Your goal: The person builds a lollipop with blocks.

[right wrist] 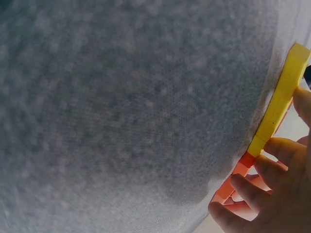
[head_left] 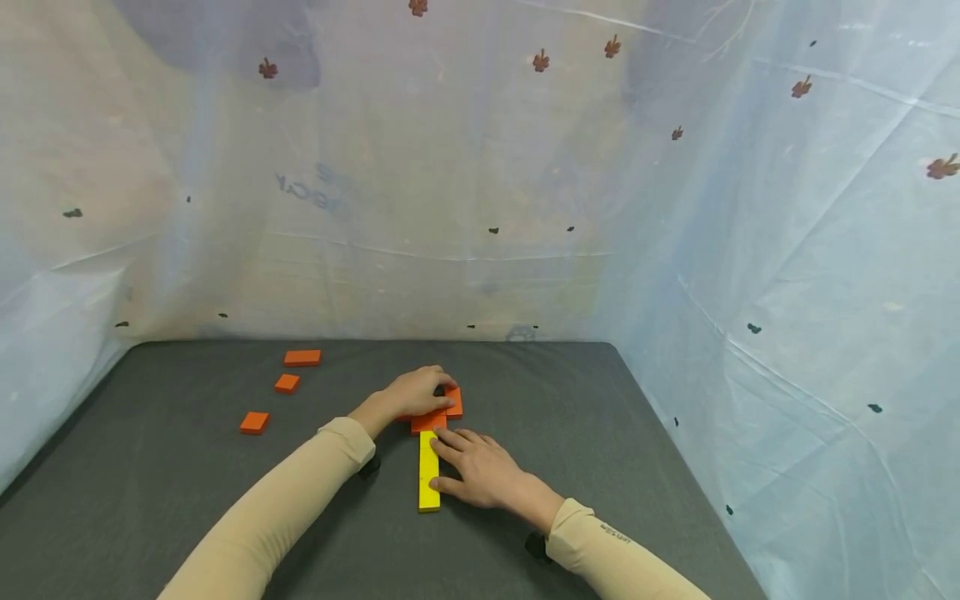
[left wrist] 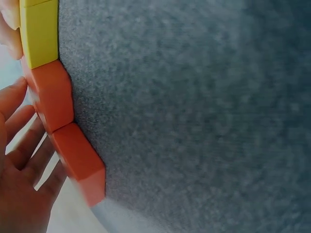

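Note:
Several orange blocks lie joined in a short row, among them a right-hand orange block [head_left: 454,407] and a nearer orange block [head_left: 428,424]. My left hand [head_left: 412,393] reaches over them, its thumb and fingertips touching the right-hand one; in the left wrist view its fingers [left wrist: 30,162] look spread and fairly straight. A long yellow strip [head_left: 428,479] runs toward me from the nearer orange block and shows a seam near its far end. Against its right side rests my right hand [head_left: 480,468], thumb and fingers apart and lightly touching it. The left hand partly hides the orange row.
On the left of the dark grey table [head_left: 165,500] lie three loose orange pieces: a far rectangle [head_left: 302,358], a small middle piece [head_left: 287,383] and a nearer piece [head_left: 255,423]. Pale plastic sheeting [head_left: 420,167] with small leaf marks hangs behind and at the sides.

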Motion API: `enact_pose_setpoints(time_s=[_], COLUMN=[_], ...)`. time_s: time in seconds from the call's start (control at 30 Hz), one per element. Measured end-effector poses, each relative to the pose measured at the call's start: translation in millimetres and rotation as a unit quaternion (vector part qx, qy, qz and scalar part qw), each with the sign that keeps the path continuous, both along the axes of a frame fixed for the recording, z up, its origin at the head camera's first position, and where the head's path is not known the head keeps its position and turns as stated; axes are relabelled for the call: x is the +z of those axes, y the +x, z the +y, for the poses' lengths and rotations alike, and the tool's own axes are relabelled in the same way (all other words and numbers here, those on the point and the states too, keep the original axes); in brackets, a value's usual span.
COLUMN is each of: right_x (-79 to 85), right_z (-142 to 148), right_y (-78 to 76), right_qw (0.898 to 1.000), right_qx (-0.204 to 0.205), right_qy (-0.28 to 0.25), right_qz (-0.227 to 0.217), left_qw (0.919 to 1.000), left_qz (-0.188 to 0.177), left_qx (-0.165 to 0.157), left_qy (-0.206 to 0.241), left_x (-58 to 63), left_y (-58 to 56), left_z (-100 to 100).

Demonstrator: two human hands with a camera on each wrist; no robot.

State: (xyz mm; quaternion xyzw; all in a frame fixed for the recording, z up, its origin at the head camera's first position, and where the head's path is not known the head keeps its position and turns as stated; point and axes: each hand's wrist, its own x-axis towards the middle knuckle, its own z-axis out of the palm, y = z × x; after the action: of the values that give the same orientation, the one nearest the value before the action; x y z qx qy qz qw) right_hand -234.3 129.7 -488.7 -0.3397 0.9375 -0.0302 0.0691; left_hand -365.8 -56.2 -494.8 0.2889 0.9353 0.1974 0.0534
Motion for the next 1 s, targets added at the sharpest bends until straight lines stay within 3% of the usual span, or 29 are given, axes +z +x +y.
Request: enact_pose_setpoints(time_s=[0.17, 0.37, 0.57, 1.0], right_x=[-0.7, -2.0, -3.0, 0.6], right_z=[-1.2, -1.1, 0.4, 3.9], right_y=[-1.0, -0.6, 0.6, -1.6], right_qw=[1.0, 0.999, 0.999, 0.999], right_qx=[0.008, 0.006, 0.003, -0.016], right_qy=[0.015, 0.037, 0.038, 0.006], right_qz=[0.016, 0.031, 0.034, 0.029], left_qw=[0.9996, 0.9962, 0.9912, 0.9865], left_qz=[0.024, 0.069, 0.101, 0.108], left_qx=[0.009, 0.028, 0.067, 0.122], left_qy=[0.014, 0.044, 0.054, 0.019], left_x=[0.3, 11.7, 18.1, 23.7], left_y=[0.7, 1.3, 3.7, 13.4], left_z=[-12.1, -39.1, -81.5, -178.0])
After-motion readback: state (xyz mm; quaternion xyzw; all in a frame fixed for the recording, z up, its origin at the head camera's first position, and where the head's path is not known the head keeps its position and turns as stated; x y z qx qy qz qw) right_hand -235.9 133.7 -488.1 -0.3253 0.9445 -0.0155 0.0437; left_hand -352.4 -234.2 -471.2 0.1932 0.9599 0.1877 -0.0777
